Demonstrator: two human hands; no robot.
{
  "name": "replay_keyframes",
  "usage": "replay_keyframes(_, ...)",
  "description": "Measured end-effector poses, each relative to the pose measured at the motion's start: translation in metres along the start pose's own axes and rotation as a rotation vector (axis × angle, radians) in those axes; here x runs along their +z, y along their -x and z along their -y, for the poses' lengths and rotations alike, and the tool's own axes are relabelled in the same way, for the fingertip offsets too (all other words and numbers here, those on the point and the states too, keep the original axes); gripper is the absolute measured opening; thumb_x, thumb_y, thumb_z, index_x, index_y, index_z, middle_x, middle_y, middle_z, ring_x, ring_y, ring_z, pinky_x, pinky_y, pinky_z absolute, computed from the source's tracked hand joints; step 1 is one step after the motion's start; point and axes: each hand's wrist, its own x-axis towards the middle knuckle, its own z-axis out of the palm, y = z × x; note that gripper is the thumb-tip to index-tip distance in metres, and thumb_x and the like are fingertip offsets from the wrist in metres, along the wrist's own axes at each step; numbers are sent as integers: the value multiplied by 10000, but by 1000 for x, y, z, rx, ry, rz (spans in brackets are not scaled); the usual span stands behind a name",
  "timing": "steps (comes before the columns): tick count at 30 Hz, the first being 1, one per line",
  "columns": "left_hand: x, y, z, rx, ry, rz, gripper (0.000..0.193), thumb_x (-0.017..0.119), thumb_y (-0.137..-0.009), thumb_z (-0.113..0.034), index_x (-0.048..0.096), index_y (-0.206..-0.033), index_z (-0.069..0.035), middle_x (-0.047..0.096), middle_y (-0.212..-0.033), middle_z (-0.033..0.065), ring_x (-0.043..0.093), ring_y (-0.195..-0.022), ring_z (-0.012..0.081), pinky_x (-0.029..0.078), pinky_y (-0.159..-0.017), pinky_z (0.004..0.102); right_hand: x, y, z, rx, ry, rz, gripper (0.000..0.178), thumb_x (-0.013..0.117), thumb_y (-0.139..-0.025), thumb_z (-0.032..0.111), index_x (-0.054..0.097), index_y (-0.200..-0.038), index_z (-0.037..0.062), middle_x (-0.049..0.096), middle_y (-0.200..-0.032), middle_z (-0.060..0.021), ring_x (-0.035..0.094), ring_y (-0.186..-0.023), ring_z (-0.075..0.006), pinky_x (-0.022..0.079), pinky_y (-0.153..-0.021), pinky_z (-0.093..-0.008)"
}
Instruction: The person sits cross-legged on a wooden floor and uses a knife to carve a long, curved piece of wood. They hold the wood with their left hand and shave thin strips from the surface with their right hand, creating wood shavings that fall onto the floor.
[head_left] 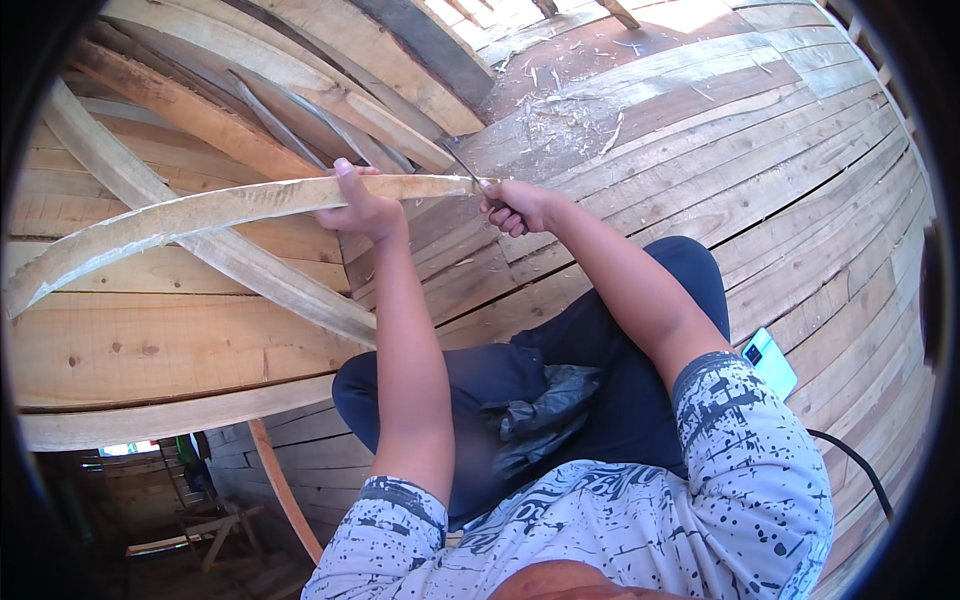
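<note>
A long, curved wooden strip (220,207) reaches from the far left to the middle, its edge pale and roughly cut. My left hand (365,208) is closed around it near its right end, the thumb showing above and most fingers hidden behind the wood. In my right hand (518,207) is a knife (466,162), gripped by its dark handle. Its thin blade points up and to the left, crossing the strip's right tip. Whether the edge bites into the wood there I cannot tell.
Planks and beams (300,75) lie stacked at the upper left, with another curved timber (250,270) crossing below the strip. Wood shavings (575,110) litter the plank floor (800,190). A light-blue phone (770,362) lies right of my knee, near a black cable (860,462). A lower dark space opens at lower left.
</note>
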Motion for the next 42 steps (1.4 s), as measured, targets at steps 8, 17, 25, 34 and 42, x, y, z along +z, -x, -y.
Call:
replay_keyframes(8, 3, 2, -2, 16, -5, 24, 268, 661, -863, -183, 500, -727, -16, 514, -645, 55, 528, -529, 153, 435, -501, 285, 54, 0, -33, -580, 1035, -1024, 454, 497, -999, 359, 681, -832, -21, 679, -832, -295, 687, -789, -449, 536, -699, -542)
replay_keyframes(17, -13, 4, 0, 5, -27, -53, 301, 635, -866, -231, 505, -712, -6, 509, -630, 64, 513, -530, 171, 444, -531, 297, 43, 5, -11, -549, 1113, -1042, 410, 503, -1003, 348, 672, -912, -15, 686, -843, -269, 668, -863, -472, 522, -770, -539)
replay_keyframes(25, -15, 7, -4, 8, -28, -40, 318, 642, -860, -260, 502, -732, -4, 500, -626, 66, 513, -545, 169, 443, -521, 298, 27, -2, -5, -450, 978, -937, 435, 467, -1024, 323, 684, -958, -48, 687, -898, -275, 662, -872, -470, 507, -800, -536)
replay_keyframes(34, -15, 2, 0, 21, -34, -68, 336, 639, -856, -288, 501, -725, -11, 497, -622, 68, 508, -537, 168, 443, -517, 298, 39, -13, -7, -364, 880, -816, 654, 492, -981, 508, 682, -973, -118, 679, -880, -300, 680, -852, -431, 529, -781, -485)
replay_keyframes(42, -19, 3, -1, 11, -25, -52, 337, 639, -845, -295, 494, -706, -25, 492, -610, 67, 517, -527, 170, 438, -509, 294, 42, -7, -1, -242, 593, -713, 643, 476, -971, 552, 662, -853, -51, 620, -695, -160, 610, -593, -295, 468, -530, -429)
